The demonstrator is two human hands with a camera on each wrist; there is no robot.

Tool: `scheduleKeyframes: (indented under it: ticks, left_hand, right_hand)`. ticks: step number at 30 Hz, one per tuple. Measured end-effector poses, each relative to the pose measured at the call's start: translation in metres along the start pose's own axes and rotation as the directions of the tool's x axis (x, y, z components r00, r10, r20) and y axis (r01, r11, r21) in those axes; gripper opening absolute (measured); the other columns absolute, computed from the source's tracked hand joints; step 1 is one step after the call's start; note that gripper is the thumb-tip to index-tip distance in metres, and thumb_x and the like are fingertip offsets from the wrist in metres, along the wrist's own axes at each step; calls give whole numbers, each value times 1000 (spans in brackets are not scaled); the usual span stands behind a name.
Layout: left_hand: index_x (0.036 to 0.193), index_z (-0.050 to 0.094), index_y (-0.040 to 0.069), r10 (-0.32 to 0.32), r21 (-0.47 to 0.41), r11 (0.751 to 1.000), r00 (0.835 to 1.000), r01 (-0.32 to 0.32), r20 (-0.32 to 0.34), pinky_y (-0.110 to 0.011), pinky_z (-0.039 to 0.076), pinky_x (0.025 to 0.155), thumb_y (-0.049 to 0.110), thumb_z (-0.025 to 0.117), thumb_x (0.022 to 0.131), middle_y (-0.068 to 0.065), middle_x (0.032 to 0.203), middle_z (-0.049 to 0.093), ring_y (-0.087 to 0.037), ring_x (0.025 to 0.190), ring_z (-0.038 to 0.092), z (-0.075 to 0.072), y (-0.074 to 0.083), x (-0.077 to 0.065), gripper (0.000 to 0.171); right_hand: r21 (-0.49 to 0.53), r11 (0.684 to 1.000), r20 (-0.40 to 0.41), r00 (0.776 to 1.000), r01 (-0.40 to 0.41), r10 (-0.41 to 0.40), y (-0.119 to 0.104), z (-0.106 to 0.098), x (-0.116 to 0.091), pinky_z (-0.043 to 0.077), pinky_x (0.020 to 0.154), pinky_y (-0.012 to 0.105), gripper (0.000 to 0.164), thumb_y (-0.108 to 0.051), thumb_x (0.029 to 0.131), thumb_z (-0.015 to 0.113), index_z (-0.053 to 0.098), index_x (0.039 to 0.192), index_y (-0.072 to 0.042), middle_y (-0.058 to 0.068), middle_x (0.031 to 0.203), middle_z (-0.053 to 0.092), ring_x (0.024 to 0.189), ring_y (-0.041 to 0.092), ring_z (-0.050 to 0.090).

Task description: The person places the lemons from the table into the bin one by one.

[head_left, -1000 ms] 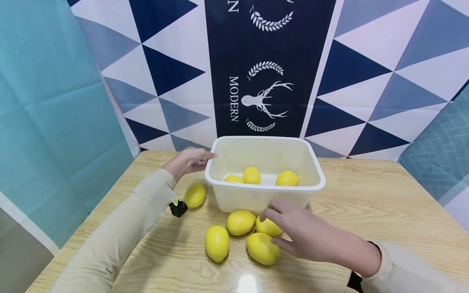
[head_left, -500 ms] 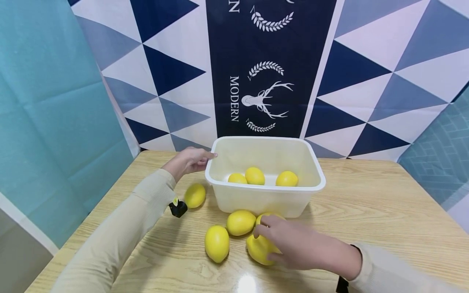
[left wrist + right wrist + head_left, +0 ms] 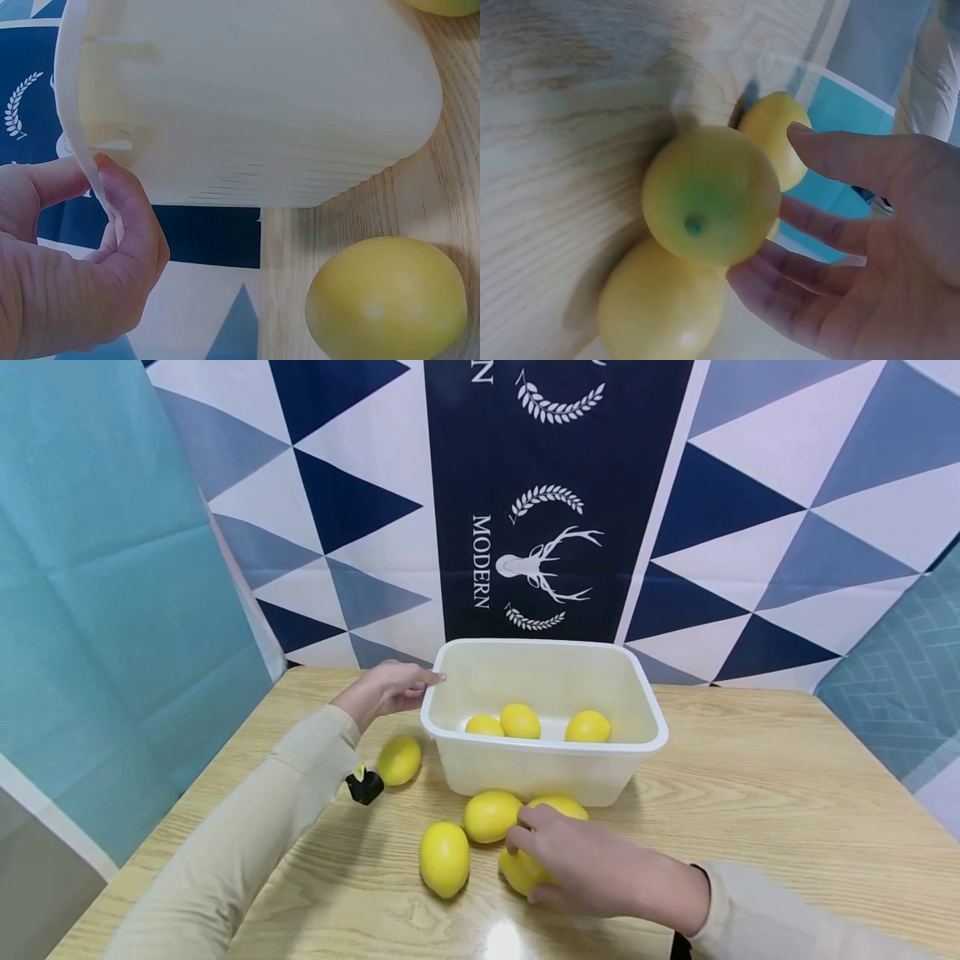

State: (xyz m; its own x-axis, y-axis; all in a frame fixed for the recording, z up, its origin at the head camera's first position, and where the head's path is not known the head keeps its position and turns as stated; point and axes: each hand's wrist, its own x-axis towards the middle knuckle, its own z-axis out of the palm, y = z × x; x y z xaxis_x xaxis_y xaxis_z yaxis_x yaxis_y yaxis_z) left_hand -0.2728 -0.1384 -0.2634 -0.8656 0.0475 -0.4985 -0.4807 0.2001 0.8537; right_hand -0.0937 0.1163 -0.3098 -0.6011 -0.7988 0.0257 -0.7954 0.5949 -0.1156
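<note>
A white plastic bin (image 3: 543, 775) stands on the table with three lemons in it, one of them this lemon (image 3: 588, 726). My left hand (image 3: 393, 687) pinches the bin's left rim between thumb and fingers, as the left wrist view also shows. Over the front right lemon (image 3: 517, 868) is my right hand (image 3: 592, 870), partly hiding it. In the right wrist view the fingers reach to one side of that lemon (image 3: 711, 196), while the thumb stands apart from it. Behind it, near the bin, lies another lemon (image 3: 560, 804).
Left of the right hand lie two more lemons, one near the bin (image 3: 491, 816) and one farther forward (image 3: 444, 860). Another lemon (image 3: 400, 760) rests below the left wrist. A patterned cloth (image 3: 375, 518) hangs behind the wooden table (image 3: 750, 777).
My right hand has moved left and down onto the front right lemon, which has shifted slightly left. Two lemons inside the bin have rolled a little right. My left hand stays at the rim.
</note>
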Motion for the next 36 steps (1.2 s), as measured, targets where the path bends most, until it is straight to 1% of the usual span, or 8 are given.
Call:
scheduleKeyframes:
  ticks: [6,12,16,20,25,28,33,36]
  left_hand:
    - [133,47,2,0,-2,1000,1000,0,-1,-25,53,100,18,67,91,-5,103,54,-14,95,59,1,0,-1,49]
    - [135,46,1,-2,-18,1000,1000,2,9,-27,50,105,15,65,91,-7,110,54,-13,92,59,0,0,-3,50]
    - [135,46,1,-5,-21,1000,1000,5,4,-27,50,104,15,66,91,-7,108,54,-14,92,58,0,-1,-2,50]
    - [135,46,2,-12,-17,1000,1000,12,0,-26,52,101,16,66,91,-5,102,54,-13,88,58,1,-1,-2,51]
    - [135,47,2,-8,-7,1000,1000,8,-3,-26,53,100,17,67,90,-4,101,54,-13,88,59,1,0,-3,51]
    - [134,47,2,-6,0,1000,1000,6,-7,-24,54,96,18,67,91,-4,101,54,-12,86,60,1,0,-3,50]
    - [134,48,3,-10,6,1000,1000,10,-16,-19,59,80,18,67,90,-4,101,54,-13,87,60,1,0,-2,50]
    - [134,48,3,-10,9,1000,1000,10,-20,-20,59,82,18,67,90,-4,101,54,-13,90,59,2,0,-2,50]
  right_hand:
    - [-21,1000,9,1000,9,-9,-3,6,3,48,74,19,45,-23,71,82,57,108,-16,-7,98,50,88,8,47]
    - [-45,993,21,994,112,-111,-1,13,0,45,74,16,48,-16,66,82,55,106,-18,-9,95,49,86,6,46]
    - [-66,985,33,987,157,-155,2,14,-1,44,74,16,48,-15,63,82,55,103,-19,-10,92,48,84,6,45]
    - [-91,973,56,976,213,-209,8,13,-3,43,72,14,50,-19,61,82,55,103,-19,-11,91,47,82,4,43]
    - [-108,947,69,952,303,-297,14,9,-5,40,70,11,51,-24,60,81,55,103,-21,-12,90,48,82,1,43]
    - [-98,946,125,947,308,-296,16,4,-7,39,69,9,50,-25,61,82,57,104,-22,-13,91,48,82,0,42]
    - [-48,965,207,948,257,-242,19,0,-11,38,66,7,51,-27,62,84,60,106,-24,-14,90,47,78,-3,40]
    - [-18,972,223,949,233,-224,20,1,-15,38,65,7,52,-27,61,85,60,106,-25,-15,89,46,76,-3,39]
